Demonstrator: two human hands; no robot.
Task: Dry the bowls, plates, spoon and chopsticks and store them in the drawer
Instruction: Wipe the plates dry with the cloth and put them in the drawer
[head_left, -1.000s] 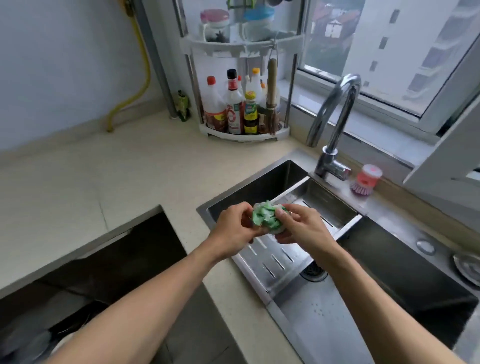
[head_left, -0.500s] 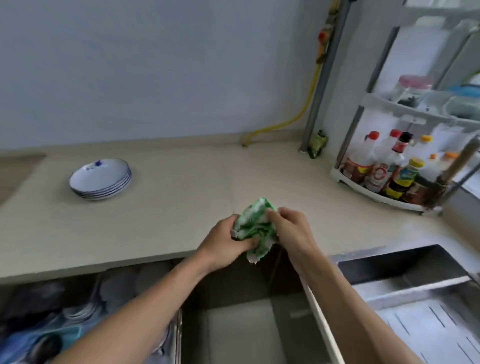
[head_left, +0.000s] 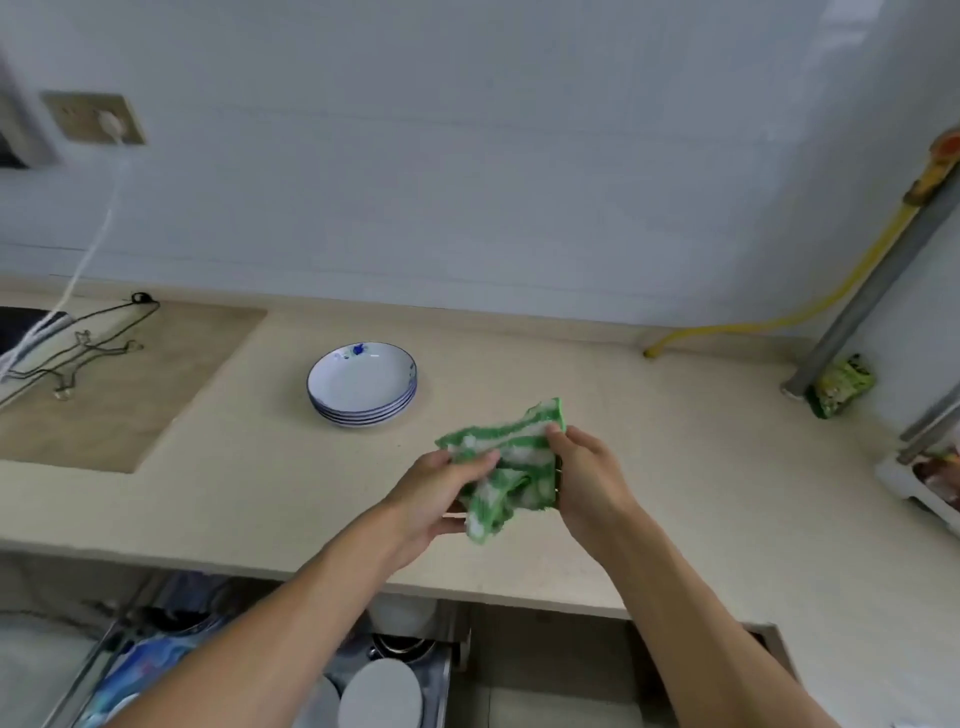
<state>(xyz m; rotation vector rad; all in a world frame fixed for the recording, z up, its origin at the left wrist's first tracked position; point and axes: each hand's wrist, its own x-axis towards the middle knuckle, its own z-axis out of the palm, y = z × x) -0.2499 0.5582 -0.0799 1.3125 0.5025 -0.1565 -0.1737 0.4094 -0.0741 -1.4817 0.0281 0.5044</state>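
A green-and-white cloth (head_left: 506, 457) hangs between both hands above the beige countertop (head_left: 675, 467). My left hand (head_left: 436, 486) grips its left side and my right hand (head_left: 584, 478) pinches its upper right corner. A thin pale stick, perhaps a chopstick, peeks out under my left hand. A stack of white plates with blue rims (head_left: 362, 384) stands on the counter behind and left of the hands. Below the counter edge the open drawer (head_left: 447, 670) shows white dishes (head_left: 379, 696) standing in a rack.
A recessed tan panel (head_left: 156, 384) with a wire rack (head_left: 78, 358) lies at the left. A yellow hose (head_left: 779, 322), a grey pipe (head_left: 872, 291) and a green packet (head_left: 841, 389) sit at the right corner, with a shelf edge (head_left: 919, 478) beyond.
The view has swung left from the sink to the counter and drawer. Both hands kept hold of the cloth, which has been spread wider between them.
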